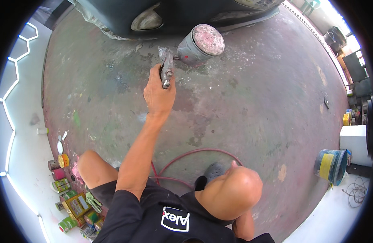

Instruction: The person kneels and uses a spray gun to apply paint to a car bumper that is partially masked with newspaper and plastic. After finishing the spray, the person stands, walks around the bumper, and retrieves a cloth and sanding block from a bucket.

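The left hand (pixel 158 97) clamps its fingers on a grey metal spray gun (pixel 167 67) above the floor (pixel 235 113), long axis and nozzle directed forward, toward a dark-grey, curved car bumper (pixel 186 18); the right hand's fingers, hidden, I cannot tell.

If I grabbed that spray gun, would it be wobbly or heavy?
The spray gun might twist, since its big round cup sticks out to one side. It's probably stiff and fairly heavy, because it looks like metal.

The paint-stained floor (pixel 255 113) carries a looping red hose (pixel 194 151), clustered tins (pixel 76 205) at left and a small dark object (pixel 326 103) at right.
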A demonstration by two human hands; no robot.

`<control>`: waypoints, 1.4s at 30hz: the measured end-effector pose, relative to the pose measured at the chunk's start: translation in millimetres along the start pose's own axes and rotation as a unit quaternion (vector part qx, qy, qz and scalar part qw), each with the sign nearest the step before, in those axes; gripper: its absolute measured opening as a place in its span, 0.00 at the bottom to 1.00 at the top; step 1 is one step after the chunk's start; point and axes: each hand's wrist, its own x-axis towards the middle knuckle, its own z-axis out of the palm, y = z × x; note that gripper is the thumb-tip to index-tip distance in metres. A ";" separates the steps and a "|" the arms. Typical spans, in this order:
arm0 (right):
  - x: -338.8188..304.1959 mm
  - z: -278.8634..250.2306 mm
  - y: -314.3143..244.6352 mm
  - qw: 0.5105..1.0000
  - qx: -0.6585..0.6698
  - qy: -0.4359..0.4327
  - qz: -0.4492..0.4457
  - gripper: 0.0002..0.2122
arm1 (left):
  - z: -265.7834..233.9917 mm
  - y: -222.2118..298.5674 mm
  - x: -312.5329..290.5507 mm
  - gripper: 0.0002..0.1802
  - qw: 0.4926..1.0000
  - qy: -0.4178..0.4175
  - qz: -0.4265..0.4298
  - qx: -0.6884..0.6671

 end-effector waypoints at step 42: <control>141.4 82.7 -203.2 0.614 -0.707 -0.161 -0.313 0.29 | 110.2 164.1 -54.8 0.34 0.955 -0.297 -0.006 0.031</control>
